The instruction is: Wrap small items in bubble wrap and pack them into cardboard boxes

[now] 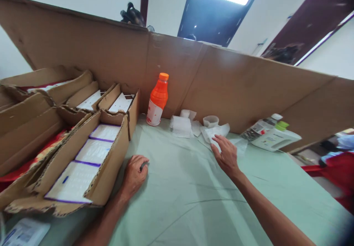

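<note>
Much of the scene is cut off or unclear. The left hand (134, 174) rests as a loose fist on the green cloth (190, 201) that covers the table, close to the near left part of it, and a small dark thing (143, 165) shows between its curled fingers; what that thing is cannot be made out, and most of it is hidden inside the hand. The right hand (226, 153) lies flat with its fingers spread, fingertips on a clear plastic packet (217, 132) near the far edge of the table. The packet reaches out from under the fingertips toward the cardboard wall (110, 50) behind; the hand presses on it and does not pinch it.

Just beyond the packet stand a small clear cup (210, 121) and a stack of similar packets (180, 126), blurred at this range. An orange bottle (157, 100) stands upright at the far edge against the wall. Toward the far right edge lie a white bottle with a green cap (275, 138) and another bottle (260, 128) on their sides; their labels are too small to read.

Beside the left hand, on the left part of the table, sits a cardboard box (107, 172) holding white packets with purple edges (94, 152). More boxes (121, 102) sit behind it, partly cut off by the left edge of the view. A person's head (132, 15) shows above the wall.
</note>
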A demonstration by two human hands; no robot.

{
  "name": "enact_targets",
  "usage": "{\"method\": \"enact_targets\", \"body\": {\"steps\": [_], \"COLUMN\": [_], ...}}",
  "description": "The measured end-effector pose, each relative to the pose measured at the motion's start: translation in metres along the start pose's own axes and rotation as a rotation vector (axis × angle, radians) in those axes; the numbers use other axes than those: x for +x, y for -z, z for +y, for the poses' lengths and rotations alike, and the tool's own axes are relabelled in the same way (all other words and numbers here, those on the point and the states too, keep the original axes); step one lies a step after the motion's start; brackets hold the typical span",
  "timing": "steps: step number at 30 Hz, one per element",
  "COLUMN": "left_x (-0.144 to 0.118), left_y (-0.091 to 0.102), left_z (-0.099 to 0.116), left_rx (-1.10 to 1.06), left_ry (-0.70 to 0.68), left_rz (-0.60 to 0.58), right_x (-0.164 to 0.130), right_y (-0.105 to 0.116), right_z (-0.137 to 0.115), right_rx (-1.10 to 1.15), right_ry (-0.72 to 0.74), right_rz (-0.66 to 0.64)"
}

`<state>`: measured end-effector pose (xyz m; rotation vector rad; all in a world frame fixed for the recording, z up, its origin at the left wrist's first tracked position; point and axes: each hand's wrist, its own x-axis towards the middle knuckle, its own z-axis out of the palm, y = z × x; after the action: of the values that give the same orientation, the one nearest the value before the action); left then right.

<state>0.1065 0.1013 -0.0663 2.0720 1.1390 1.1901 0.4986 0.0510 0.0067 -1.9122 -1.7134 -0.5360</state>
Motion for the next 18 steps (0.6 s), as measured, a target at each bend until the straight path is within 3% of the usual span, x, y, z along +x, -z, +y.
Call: {"method": "enact_targets", "body": {"steps": [4, 6, 8, 10, 13, 16, 18], "left_x": [0.005, 0.007, 0.005, -0.003, -0.019, -0.025, -0.017], "left_y": [0.005, 0.007, 0.007, 0.006, 0.013, 0.043, 0.076], "left_z": [0.002, 0.004, 0.013, 0.032, 0.077, 0.125, 0.145], "left_rx": [0.064, 0.107, 0.155, 0.199, 0.250, 0.419, 0.578], "left_ry": [-0.002, -0.003, -0.003, -0.019, -0.124, -0.325, -0.328], "left_rz": [-0.025, -0.029, -0.020, -0.019, -0.039, 0.101, 0.265], "right_x": [-0.083, -0.120, -0.145, -0.156, -0.157, -0.154, -0.153], "right_y": [0.009, 0.010, 0.010, 0.011, 0.012, 0.012, 0.012], "right_z": [-0.045, -0.059, -0.066, -0.068, -0.067, -0.068, -0.070], "right_rx": [0.028, 0.070, 0.092, 0.107, 0.136, 0.188, 0.243], "right_ry": [0.232, 0.273, 0.273, 0.261, 0.238, 0.197, 0.176], "right_rz": [-0.103, -0.209, -0.232, -0.226, -0.243, -0.254, -0.253]}}
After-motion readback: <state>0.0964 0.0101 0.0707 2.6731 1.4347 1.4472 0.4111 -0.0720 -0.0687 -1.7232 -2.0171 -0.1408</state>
